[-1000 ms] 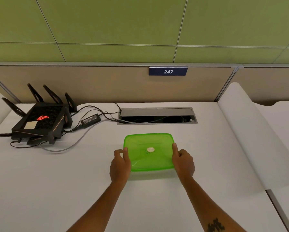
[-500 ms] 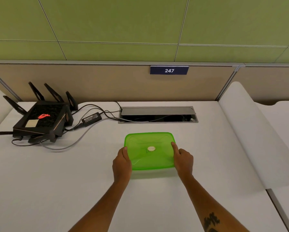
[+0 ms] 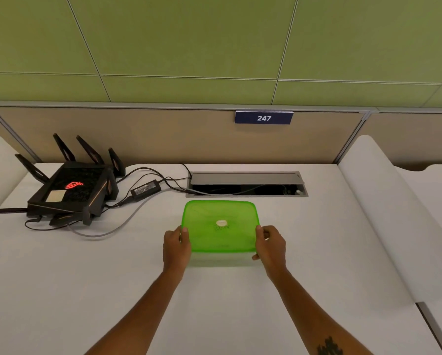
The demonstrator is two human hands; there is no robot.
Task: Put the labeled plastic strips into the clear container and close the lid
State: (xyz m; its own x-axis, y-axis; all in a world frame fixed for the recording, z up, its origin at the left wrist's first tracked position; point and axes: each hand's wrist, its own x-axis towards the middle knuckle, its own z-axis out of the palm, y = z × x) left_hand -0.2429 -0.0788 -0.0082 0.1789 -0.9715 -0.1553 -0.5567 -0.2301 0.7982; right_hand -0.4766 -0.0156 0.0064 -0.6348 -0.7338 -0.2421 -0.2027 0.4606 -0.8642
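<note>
A flat container with a translucent green lid (image 3: 220,226) lies on the white desk in front of me; a small white round sticker sits at the lid's middle. My left hand (image 3: 177,245) grips its left edge and my right hand (image 3: 270,244) grips its right edge, thumbs on top of the lid. The lid lies flat on the container. No plastic strips show outside it; what is inside is hidden by the lid.
A black router (image 3: 71,190) with antennas stands at the back left, with a power adapter (image 3: 145,190) and cables trailing toward an open cable hatch (image 3: 245,184) just behind the container. A white raised divider (image 3: 394,213) borders the desk on the right.
Both hands have slid forward along the container's sides and now clasp its edges with thumbs on the lid. The container has stayed in place.
</note>
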